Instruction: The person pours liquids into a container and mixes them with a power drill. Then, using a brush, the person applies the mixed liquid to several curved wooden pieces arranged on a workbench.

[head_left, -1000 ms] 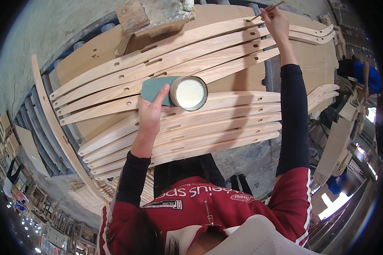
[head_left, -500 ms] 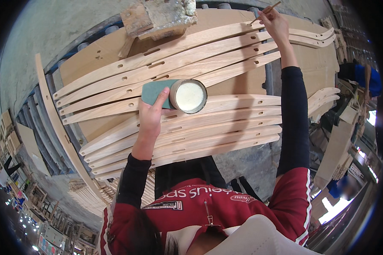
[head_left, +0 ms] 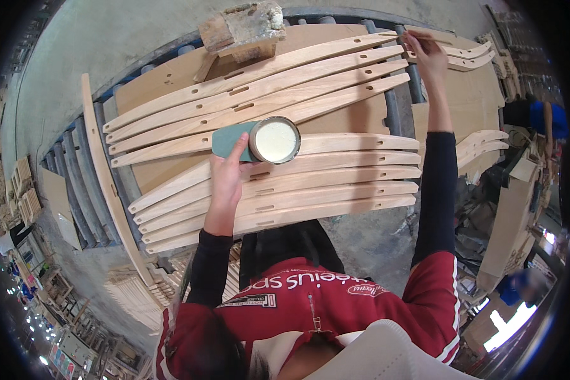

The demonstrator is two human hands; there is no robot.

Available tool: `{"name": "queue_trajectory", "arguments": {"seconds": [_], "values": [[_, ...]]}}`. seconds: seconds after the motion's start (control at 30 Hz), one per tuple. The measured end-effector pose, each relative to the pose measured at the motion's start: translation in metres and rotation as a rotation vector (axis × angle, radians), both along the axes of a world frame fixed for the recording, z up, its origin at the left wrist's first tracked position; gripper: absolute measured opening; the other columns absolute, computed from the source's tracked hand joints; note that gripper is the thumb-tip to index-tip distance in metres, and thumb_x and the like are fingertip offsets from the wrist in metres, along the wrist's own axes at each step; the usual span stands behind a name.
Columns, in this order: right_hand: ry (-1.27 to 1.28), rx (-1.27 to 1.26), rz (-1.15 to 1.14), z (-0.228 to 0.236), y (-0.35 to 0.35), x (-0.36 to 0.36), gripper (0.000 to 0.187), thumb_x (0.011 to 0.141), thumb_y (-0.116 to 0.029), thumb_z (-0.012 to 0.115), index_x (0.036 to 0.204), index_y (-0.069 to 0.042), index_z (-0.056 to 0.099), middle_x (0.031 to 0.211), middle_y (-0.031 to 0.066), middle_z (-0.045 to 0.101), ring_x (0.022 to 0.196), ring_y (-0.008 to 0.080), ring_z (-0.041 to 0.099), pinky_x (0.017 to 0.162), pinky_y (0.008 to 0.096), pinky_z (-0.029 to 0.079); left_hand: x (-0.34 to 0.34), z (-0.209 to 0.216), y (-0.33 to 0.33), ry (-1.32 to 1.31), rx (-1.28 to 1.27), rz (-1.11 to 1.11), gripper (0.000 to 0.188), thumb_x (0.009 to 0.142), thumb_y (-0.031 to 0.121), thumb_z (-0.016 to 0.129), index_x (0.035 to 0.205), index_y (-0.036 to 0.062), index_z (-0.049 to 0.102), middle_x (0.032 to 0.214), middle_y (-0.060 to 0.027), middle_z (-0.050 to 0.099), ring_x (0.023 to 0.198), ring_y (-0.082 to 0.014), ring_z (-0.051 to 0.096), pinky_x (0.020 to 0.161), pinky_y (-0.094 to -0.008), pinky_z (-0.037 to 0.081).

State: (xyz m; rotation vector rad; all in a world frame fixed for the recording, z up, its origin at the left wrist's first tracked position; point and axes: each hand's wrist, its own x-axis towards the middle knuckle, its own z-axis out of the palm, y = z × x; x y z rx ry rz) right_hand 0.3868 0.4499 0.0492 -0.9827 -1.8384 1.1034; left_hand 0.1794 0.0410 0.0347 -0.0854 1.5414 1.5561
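Note:
My left hand (head_left: pixel 227 180) is closed around a round cup of white liquid (head_left: pixel 276 140), its thumb over a flat green piece (head_left: pixel 231 140) beside the cup. The cup is above the middle of the wooden slats. At the far right, my right hand (head_left: pixel 429 60) pinches a thin wooden stick (head_left: pixel 440 38), possibly a brush handle. The stick lies nearly level, near the right end of the farthest slat (head_left: pixel 310 55). Several pale curved slats with holes and slots lie in a far group and a near group (head_left: pixel 342 159).
Cardboard (head_left: pixel 335 123) lies beneath the slats on a roller conveyor (head_left: pixel 399 114). A stained wooden block (head_left: pixel 244 31) stands at the far edge. One long slat (head_left: pixel 101 164) slants across the left end. More curved pieces (head_left: pixel 481 145) lie to the right. A person in blue (head_left: pixel 554 123) is farther right.
My right hand has moved slightly right and nearer, and the stick has tipped from slanting upward to nearly level. The left hand still holds the cup. The whole view has shifted a little.

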Motion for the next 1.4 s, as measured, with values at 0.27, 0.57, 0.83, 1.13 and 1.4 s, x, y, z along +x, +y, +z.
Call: {"name": "queue_trajectory", "arguments": {"seconds": [0.27, 0.57, 0.83, 1.13, 1.4], "values": [[0.219, -0.244, -0.070, 0.075, -0.144, 0.103, 0.020, 0.096, -0.015, 0.063, 0.104, 0.003, 0.063, 0.095, 0.0145, 0.072, 0.086, 0.0192, 0.071, 0.075, 0.0281, 0.058, 0.041, 0.025, -0.058, -0.086, 0.107, 0.098, 0.031, 0.096, 0.022, 0.059, 0.121, 0.0026, 0.057, 0.109, -0.0098, 0.065, 0.091, -0.0196, 0.067, 0.069, -0.0324, 0.059], [0.328, -0.490, 0.069, 0.086, -0.287, 0.125, 0.022, 0.095, -0.017, 0.063, 0.105, 0.002, 0.058, 0.096, 0.0173, 0.070, 0.087, 0.0236, 0.072, 0.074, 0.0294, 0.058, 0.092, 0.012, -0.119, -0.452, 0.263, 0.160, 0.030, 0.096, 0.029, 0.061, 0.121, 0.0120, 0.059, 0.112, -0.0051, 0.064, 0.095, -0.0200, 0.064, 0.078, -0.0355, 0.059], [0.331, -0.439, 0.251, 0.108, -0.367, 0.110, 0.014, 0.095, -0.007, 0.061, 0.103, 0.004, 0.058, 0.097, 0.0174, 0.070, 0.090, 0.0220, 0.071, 0.077, 0.0293, 0.058, 0.100, 0.020, -0.152, -0.240, 0.235, 0.069, 0.029, 0.094, 0.024, 0.065, 0.118, 0.0099, 0.060, 0.109, -0.0043, 0.065, 0.093, -0.0181, 0.064, 0.072, -0.0319, 0.059], [0.017, -0.085, 0.423, 0.110, -0.435, 0.057, 0.009, 0.090, -0.004, 0.067, 0.094, 0.004, 0.065, 0.091, 0.0107, 0.072, 0.084, 0.0154, 0.070, 0.077, 0.0253, 0.056, 0.074, 0.067, -0.183, 0.159, 0.135, 0.050, 0.028, 0.091, 0.026, 0.070, 0.110, 0.0064, 0.064, 0.099, -0.0054, 0.067, 0.082, -0.0146, 0.066, 0.066, -0.0295, 0.057], [0.013, -0.249, 0.388, 0.096, -0.498, 0.018, 0.011, 0.090, -0.006, 0.069, 0.093, 0.004, 0.066, 0.084, 0.0086, 0.071, 0.079, 0.0148, 0.071, 0.074, 0.0259, 0.057, 0.038, 0.065, -0.227, 0.158, 0.125, -0.006, 0.024, 0.090, 0.024, 0.071, 0.107, 0.0078, 0.066, 0.097, -0.0027, 0.068, 0.083, -0.0115, 0.065, 0.064, -0.0270, 0.054]]}}
